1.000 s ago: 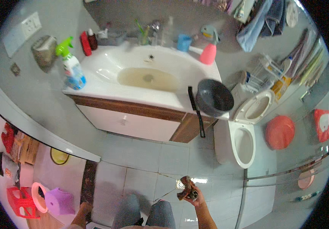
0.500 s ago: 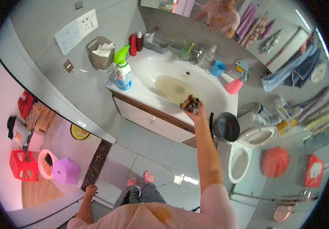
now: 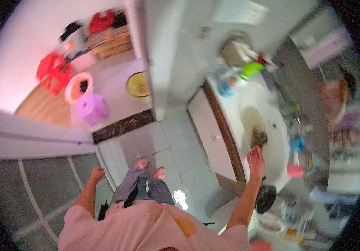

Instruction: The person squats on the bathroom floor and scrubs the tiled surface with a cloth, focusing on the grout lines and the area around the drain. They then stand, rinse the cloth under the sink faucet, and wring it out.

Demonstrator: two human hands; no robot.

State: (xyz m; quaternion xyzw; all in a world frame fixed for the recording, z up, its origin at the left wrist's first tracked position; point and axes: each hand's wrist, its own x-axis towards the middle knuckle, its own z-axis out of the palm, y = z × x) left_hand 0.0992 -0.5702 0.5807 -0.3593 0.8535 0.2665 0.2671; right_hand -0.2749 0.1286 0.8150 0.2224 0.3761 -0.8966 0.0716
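Note:
My right hand (image 3: 255, 160) reaches over the white sink basin (image 3: 274, 152) and holds a dark, tangled clump (image 3: 259, 137) at its fingertips, above brownish water (image 3: 250, 118) in the bowl. My left hand (image 3: 97, 172) hangs at my side over the grey floor tiles, its fingers curled into a fist with nothing in it. The whole picture is blurred and tilted.
On the counter stand a green-topped spray bottle (image 3: 247, 71), a blue cup (image 3: 297, 144) and a pink cup (image 3: 295, 170). A black pan (image 3: 266, 198) sits at the counter's near end. A purple stool (image 3: 91, 108), a pink potty (image 3: 78, 86) and a red stool (image 3: 52, 73) are beyond the doorway.
My head has swung round, so the sink now lies at the right. My right hand carried the dark clump from near the floor up over the basin.

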